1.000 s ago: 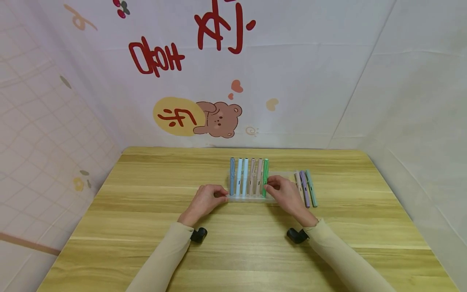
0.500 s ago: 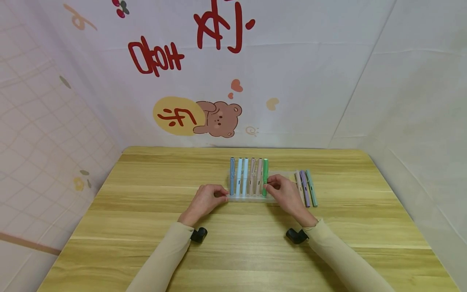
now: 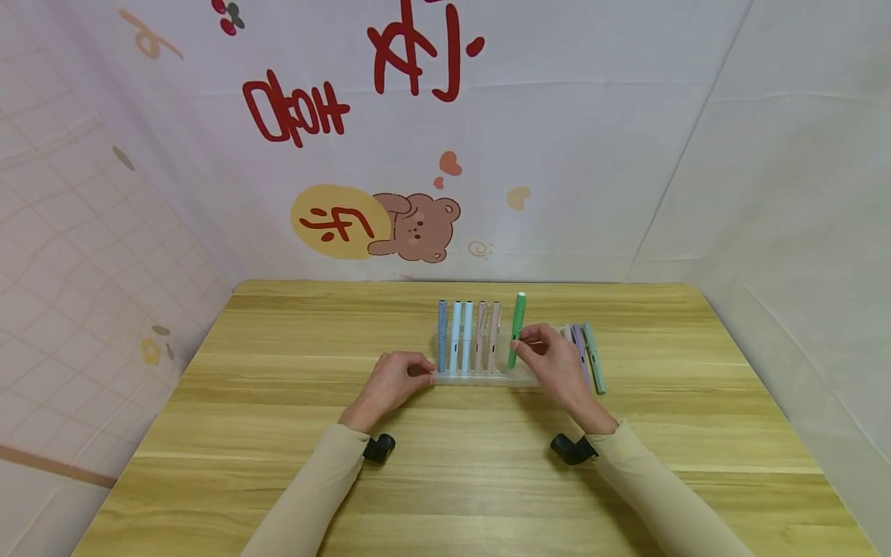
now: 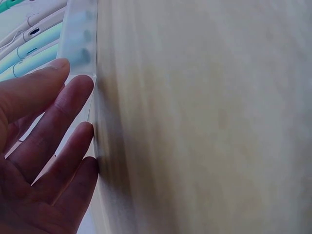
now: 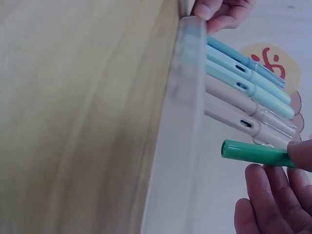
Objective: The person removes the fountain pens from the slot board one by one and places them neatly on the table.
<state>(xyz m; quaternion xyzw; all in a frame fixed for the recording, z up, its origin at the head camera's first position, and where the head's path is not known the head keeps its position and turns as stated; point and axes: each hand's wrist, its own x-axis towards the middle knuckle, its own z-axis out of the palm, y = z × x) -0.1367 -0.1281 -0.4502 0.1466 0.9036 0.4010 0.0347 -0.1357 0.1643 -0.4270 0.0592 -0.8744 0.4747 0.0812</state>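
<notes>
My right hand [image 3: 554, 367] pinches a green pen [image 3: 518, 329] between thumb and fingertips, just above the clear pen rack [image 3: 473, 381]. In the right wrist view the pen's lower end [image 5: 234, 149] hangs free of the rack, slightly tilted. At the rack's left end, my left hand [image 3: 397, 383] pinches the corner between thumb and forefinger; its other fingers lie loosely along the edge in the left wrist view. Standing in the rack are a dark blue pen [image 3: 442, 336], two light blue pens [image 3: 455, 338] and two pinkish-beige pens [image 3: 493, 338].
To the right of the rack lie a purple pen [image 3: 580, 352] and a teal pen [image 3: 594, 358], with a pale pen [image 3: 566, 333] partly hidden behind the right hand. The wooden table [image 3: 445, 480] meets a patterned cloth wall [image 3: 557, 155] at the back.
The right hand has lifted the green pen out of its place beside the beige pens and shifted it a little up and right. The left hand has stayed at the rack's end.
</notes>
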